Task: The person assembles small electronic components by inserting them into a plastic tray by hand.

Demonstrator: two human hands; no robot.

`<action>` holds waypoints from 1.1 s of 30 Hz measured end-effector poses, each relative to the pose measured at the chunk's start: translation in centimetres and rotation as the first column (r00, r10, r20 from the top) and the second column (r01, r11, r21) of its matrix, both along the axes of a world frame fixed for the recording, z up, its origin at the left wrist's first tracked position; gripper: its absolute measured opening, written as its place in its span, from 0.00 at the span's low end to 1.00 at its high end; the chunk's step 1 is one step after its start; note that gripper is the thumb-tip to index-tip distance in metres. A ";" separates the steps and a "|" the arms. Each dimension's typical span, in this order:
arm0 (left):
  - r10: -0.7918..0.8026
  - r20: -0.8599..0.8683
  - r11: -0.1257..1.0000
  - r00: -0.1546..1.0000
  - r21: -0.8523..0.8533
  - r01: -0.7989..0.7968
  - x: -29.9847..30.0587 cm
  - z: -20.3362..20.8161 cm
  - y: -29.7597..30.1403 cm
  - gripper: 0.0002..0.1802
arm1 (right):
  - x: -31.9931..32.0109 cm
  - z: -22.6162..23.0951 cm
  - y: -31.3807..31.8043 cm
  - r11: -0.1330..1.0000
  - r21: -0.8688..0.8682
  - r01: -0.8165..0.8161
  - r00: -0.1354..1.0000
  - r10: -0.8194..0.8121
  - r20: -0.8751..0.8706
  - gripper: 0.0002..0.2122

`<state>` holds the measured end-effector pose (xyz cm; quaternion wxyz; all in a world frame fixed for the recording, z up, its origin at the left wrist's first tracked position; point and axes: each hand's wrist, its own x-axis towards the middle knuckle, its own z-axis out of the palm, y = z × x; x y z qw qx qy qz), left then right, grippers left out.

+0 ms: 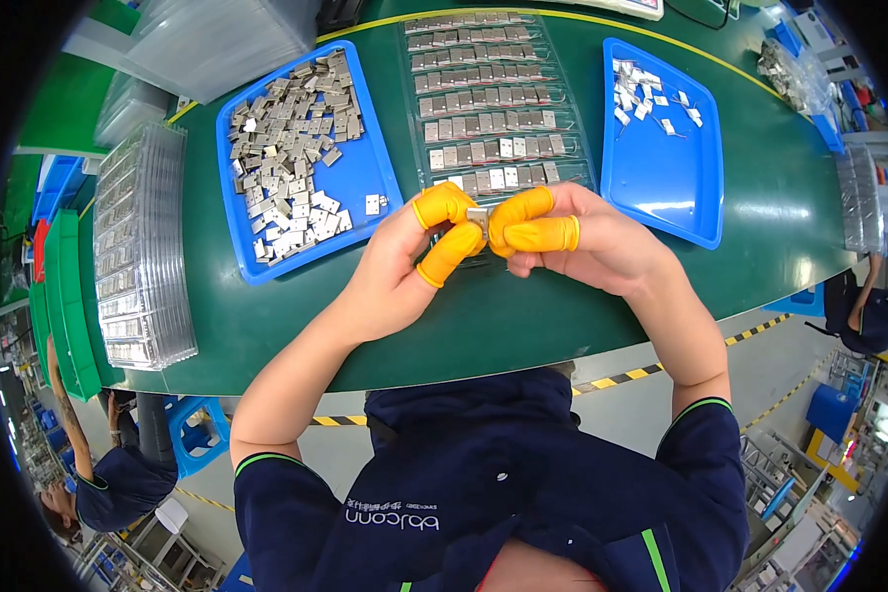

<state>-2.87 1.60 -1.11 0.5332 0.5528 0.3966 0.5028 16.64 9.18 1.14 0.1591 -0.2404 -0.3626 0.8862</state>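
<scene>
Yellow finger covers sit on the thumb and forefinger of both hands, which meet over the table's middle. My left hand [395, 261] pinches a small flat silver metal connector shell [478, 215]. Against the shell's right side, my right hand [587, 237] has its covered fingertips pressed together; what they hold, if anything, is hidden. Just beyond the hands lies a clear plastic tray [574, 128] with rows of similar metal pieces. At the left, a blue tray [350, 187] carries many loose metal shells. Another blue tray [661, 187], at the right, bears small white pieces with thin wires.
Stacked clear trays [143, 247] stand on the green table [424, 345] at the left, beside green bins [69, 296]. Large clear plastic boxes [222, 44] sit at the far left. More clear trays [860, 202] are at the right edge. Other people sit at both sides.
</scene>
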 end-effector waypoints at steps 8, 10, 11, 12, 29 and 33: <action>-0.042 -0.302 0.974 0.952 0.199 0.106 -0.6 0.2 0.2 0.08 | 0.5 0.7 1.1 0.983 0.024 -0.180 0.971 0.173 0.166 0.12; -0.012 -0.420 0.962 0.908 0.243 0.125 -0.4 0.6 0.3 0.07 | 0.8 0.6 1.3 0.965 0.135 -0.222 0.944 0.179 0.276 0.12; -0.007 -0.417 0.962 0.909 0.245 0.120 -0.3 0.6 0.2 0.07 | 0.7 0.8 1.0 0.964 0.137 -0.227 0.943 0.182 0.278 0.12; -0.026 -0.243 0.996 0.970 0.079 0.046 -0.2 0.5 0.1 0.07 | 0.3 1.2 0.5 0.975 0.200 -0.092 0.967 0.040 0.253 0.12; -0.018 0.139 0.984 0.990 -0.176 0.042 0.8 0.0 -0.2 0.11 | -0.9 -0.3 -2.9 -0.297 0.955 0.007 0.818 -0.547 -0.176 0.13; -0.015 0.147 0.984 0.989 -0.172 0.041 1.5 -0.2 -0.4 0.13 | -0.2 -0.5 -2.7 -0.293 0.956 -0.030 0.787 -0.597 -0.159 0.12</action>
